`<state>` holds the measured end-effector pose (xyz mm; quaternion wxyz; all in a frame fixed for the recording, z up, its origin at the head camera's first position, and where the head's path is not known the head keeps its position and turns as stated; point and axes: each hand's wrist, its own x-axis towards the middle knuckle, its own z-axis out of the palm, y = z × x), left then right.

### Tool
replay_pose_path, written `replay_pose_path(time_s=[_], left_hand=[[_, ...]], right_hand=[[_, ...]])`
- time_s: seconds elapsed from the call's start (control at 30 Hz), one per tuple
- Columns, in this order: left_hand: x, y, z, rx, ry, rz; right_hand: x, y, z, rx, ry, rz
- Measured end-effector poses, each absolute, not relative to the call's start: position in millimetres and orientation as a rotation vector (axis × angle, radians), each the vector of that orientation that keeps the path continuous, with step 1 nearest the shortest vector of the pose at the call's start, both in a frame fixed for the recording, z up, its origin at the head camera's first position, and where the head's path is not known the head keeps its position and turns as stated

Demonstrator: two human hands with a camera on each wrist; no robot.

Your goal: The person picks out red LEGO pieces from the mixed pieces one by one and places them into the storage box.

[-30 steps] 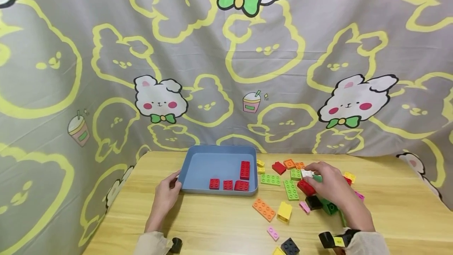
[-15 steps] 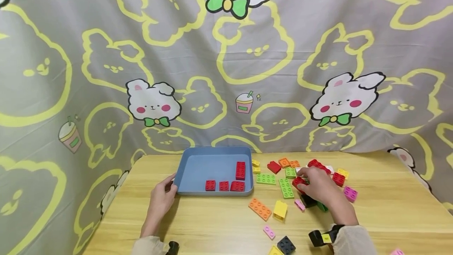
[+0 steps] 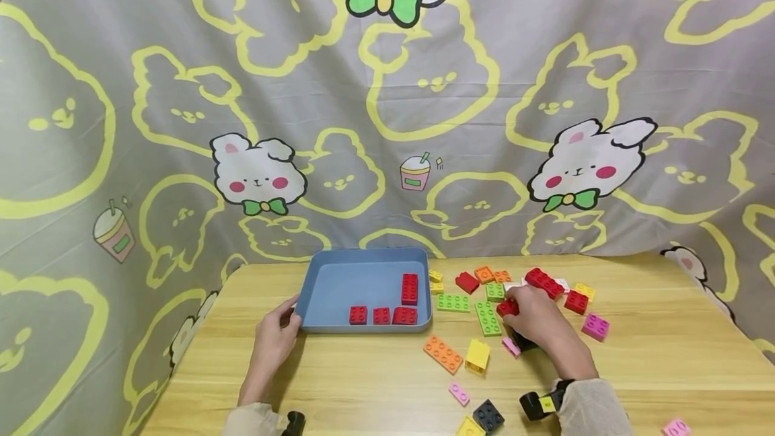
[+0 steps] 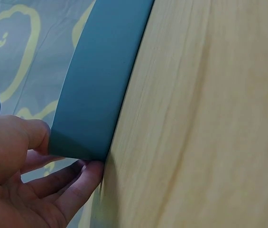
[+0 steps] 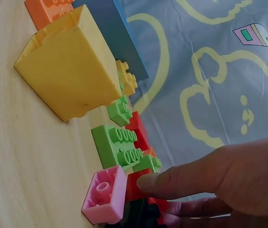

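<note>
My left hand [image 3: 275,342] holds the near left corner of a blue tray [image 3: 357,291]; in the left wrist view the thumb lies at the tray wall's [image 4: 100,80] rim and the fingers touch its lower edge. Inside the tray several red bricks [image 3: 409,289] stand along the right and near sides. My right hand [image 3: 539,318] pinches a small red brick [image 3: 506,308] among the loose bricks on the right. The right wrist view shows the thumb on that red brick [image 5: 136,183], beside a pink brick [image 5: 104,197] and a dark brick [image 5: 136,211]. The other fingers are partly hidden.
Green bricks [image 3: 487,318] lie left of my right hand, with an orange brick [image 3: 443,354] and a yellow brick [image 3: 477,356] nearer. Beyond the hand are a long red brick [image 3: 543,283] and a magenta brick [image 3: 596,326]. A patterned curtain [image 3: 387,153] hangs behind the table.
My right hand has moved from beside the white brick onto the small red brick, uncovering the long red brick behind. The left hand stays on the tray. The head view has shifted slightly.
</note>
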<state>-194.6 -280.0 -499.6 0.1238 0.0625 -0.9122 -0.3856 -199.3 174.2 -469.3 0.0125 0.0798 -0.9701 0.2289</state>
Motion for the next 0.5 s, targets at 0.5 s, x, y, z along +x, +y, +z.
replay_pose_path(time_s=[0.5], left_hand=[[-194.9, -279.7, -498.6, 0.169, -2.662, -1.116]], right_hand=[[-197.2, 172.6, -466.9, 0.23, -3.022, 0.692]])
